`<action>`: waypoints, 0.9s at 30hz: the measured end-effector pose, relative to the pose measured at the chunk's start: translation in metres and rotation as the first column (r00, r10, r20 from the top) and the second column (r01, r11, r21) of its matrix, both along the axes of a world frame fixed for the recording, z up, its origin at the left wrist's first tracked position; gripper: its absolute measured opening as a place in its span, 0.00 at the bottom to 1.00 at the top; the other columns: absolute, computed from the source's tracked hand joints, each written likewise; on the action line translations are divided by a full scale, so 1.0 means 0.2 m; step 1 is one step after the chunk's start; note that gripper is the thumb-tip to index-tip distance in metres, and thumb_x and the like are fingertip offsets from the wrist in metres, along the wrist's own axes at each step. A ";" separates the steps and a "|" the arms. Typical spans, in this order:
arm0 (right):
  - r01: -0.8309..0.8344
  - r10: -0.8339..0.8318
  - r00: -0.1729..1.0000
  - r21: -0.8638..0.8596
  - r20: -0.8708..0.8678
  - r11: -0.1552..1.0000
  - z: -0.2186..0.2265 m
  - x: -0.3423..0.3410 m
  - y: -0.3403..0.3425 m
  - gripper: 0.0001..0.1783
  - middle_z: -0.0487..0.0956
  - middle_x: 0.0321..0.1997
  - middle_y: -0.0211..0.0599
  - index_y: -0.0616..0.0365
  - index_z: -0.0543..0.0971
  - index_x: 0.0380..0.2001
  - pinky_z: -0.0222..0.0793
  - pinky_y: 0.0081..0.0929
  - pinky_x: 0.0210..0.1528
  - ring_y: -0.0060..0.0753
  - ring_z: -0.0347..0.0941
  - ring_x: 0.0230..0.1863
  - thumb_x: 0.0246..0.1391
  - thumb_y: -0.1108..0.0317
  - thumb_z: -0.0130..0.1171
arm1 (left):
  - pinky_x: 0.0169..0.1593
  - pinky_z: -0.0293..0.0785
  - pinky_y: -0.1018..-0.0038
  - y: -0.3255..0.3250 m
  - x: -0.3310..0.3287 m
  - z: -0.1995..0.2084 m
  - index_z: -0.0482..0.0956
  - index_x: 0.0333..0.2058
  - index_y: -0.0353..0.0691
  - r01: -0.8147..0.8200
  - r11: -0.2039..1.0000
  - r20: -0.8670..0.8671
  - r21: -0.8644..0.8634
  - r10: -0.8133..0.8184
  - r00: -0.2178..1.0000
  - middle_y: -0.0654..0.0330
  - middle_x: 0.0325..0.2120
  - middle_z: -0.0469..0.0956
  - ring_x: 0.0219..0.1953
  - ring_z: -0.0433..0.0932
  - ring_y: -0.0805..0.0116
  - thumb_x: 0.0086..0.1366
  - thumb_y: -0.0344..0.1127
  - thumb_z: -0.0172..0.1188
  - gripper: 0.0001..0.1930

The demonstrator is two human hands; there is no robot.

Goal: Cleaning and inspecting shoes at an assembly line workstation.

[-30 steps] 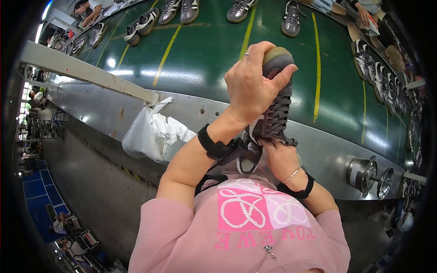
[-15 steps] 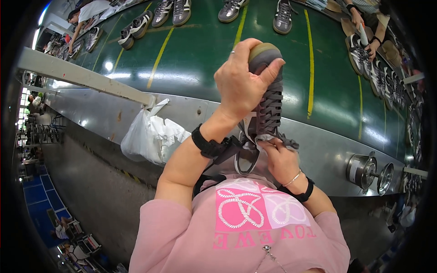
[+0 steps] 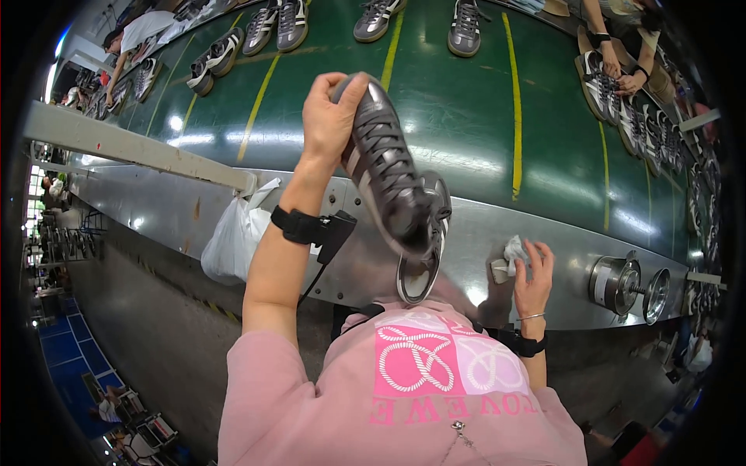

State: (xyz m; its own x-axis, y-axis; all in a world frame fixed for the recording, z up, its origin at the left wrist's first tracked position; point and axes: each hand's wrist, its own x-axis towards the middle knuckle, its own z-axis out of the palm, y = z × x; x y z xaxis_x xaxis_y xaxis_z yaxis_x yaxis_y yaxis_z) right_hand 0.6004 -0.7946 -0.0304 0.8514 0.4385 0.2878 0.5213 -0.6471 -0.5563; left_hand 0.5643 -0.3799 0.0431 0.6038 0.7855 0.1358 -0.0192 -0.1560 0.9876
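My left hand [image 3: 330, 116] is closed around the toe of a dark grey sneaker [image 3: 388, 167], thumb on the upper. The shoe is raised toe-up and tilted, with crossed dark laces facing me and its collar lowest. Behind and below it, a second sneaker [image 3: 420, 278] with a white stripe rests on the steel ledge, partly covered by the held one. To the right, my right hand [image 3: 534, 281] is open over the ledge, fingers apart. Beside its fingertips is a crumpled white wad [image 3: 514, 250], paper or cloth; whether they touch is unclear.
The steel ledge [image 3: 357, 272] borders a green belt [image 3: 311, 116] carrying several sneakers [image 3: 465, 31]. A white plastic bag [image 3: 229, 241] hangs below a pale metal bar [image 3: 140, 147] at left. A metal pot-like container [image 3: 616, 283] stands at right. Another person's hands [image 3: 622, 78] handle shoes at far right.
My left hand has swung left with the sneaker, turning its upper toward me. My right hand has left the shoe's opening and moved right, where the white wad now shows.
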 end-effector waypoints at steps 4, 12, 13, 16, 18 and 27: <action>0.065 -0.054 0.982 -0.055 0.183 0.996 0.00 0.00 0.02 0.17 0.77 0.46 0.44 0.59 0.78 0.52 0.70 0.36 0.52 0.45 0.75 0.47 0.61 0.67 0.58 | 0.50 0.74 0.69 -0.01 -0.05 -0.20 0.73 0.52 0.33 0.281 0.956 -0.404 -0.077 -0.288 0.868 0.53 0.41 0.80 0.43 0.78 0.64 0.65 0.53 0.63 0.29; -0.371 0.405 0.763 0.172 -0.504 0.912 -0.06 -0.08 0.21 0.16 0.78 0.49 0.46 0.62 0.78 0.50 0.70 0.33 0.53 0.47 0.76 0.50 0.65 0.64 0.52 | 0.61 0.67 0.61 -0.17 -0.34 -0.54 0.68 0.62 0.37 0.579 0.761 -0.689 0.294 -0.251 0.680 0.41 0.57 0.70 0.59 0.70 0.44 0.62 0.49 0.65 0.34; -0.403 0.451 0.717 0.212 -0.532 0.890 -0.06 -0.09 0.24 0.16 0.78 0.50 0.47 0.63 0.78 0.50 0.70 0.33 0.53 0.47 0.76 0.51 0.66 0.65 0.51 | 0.61 0.67 0.59 -0.17 -0.36 -0.51 0.70 0.61 0.39 0.586 0.782 -0.639 0.215 -0.341 0.689 0.41 0.57 0.70 0.60 0.68 0.43 0.62 0.48 0.65 0.32; -0.433 0.491 0.665 0.246 -0.562 0.867 -0.11 -0.10 0.31 0.21 0.75 0.51 0.45 0.61 0.73 0.57 0.70 0.30 0.48 0.40 0.74 0.45 0.65 0.62 0.53 | 0.62 0.66 0.57 -0.16 -0.45 -0.42 0.71 0.60 0.42 0.611 0.789 -0.553 0.058 -0.484 0.678 0.41 0.58 0.69 0.62 0.65 0.40 0.62 0.46 0.66 0.30; -0.421 0.479 0.635 0.248 -0.606 0.872 -0.13 -0.11 0.36 0.23 0.74 0.51 0.44 0.60 0.71 0.60 0.70 0.29 0.46 0.37 0.73 0.42 0.65 0.61 0.54 | 0.63 0.65 0.55 -0.18 -0.52 -0.37 0.72 0.61 0.44 0.626 0.779 -0.521 -0.014 -0.541 0.661 0.40 0.59 0.67 0.63 0.64 0.38 0.62 0.46 0.66 0.30; -0.369 0.486 0.708 0.318 -0.512 0.873 -0.06 -0.12 0.51 0.26 0.70 0.51 0.41 0.58 0.71 0.61 0.70 0.25 0.40 0.29 0.70 0.38 0.62 0.62 0.60 | 0.68 0.59 0.52 -0.40 -0.67 -0.25 0.71 0.61 0.64 0.738 0.663 -0.750 0.127 -0.422 0.508 0.35 0.69 0.48 0.68 0.53 0.31 0.51 0.44 0.76 0.38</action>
